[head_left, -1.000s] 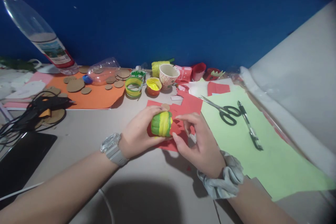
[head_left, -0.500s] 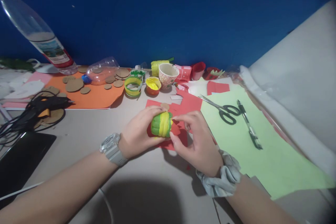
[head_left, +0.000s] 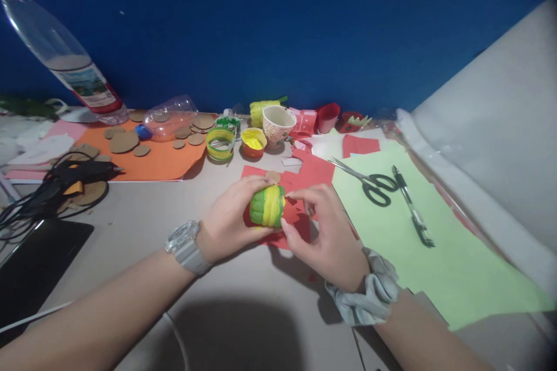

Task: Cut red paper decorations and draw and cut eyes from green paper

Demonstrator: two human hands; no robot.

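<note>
A small green and yellow ribbed piece [head_left: 267,206] lies sideways in my left hand [head_left: 230,214], whose fingers and thumb wrap round it. At its right end is a jagged red piece [head_left: 290,212]. My right hand [head_left: 328,232] holds this end between thumb and index finger, the other fingers curled. Beneath both hands lies cut red paper [head_left: 319,177], with a small brown disc [head_left: 272,176] on it just behind the ribbed piece.
Scissors [head_left: 368,181] and a pen [head_left: 411,203] lie on light green paper [head_left: 418,275] at the right. Behind stand a patterned cup [head_left: 278,127] and a yellow paint cup [head_left: 253,142]. A glue gun [head_left: 82,171], phone [head_left: 43,266] and tall bottle [head_left: 73,64] are at the left.
</note>
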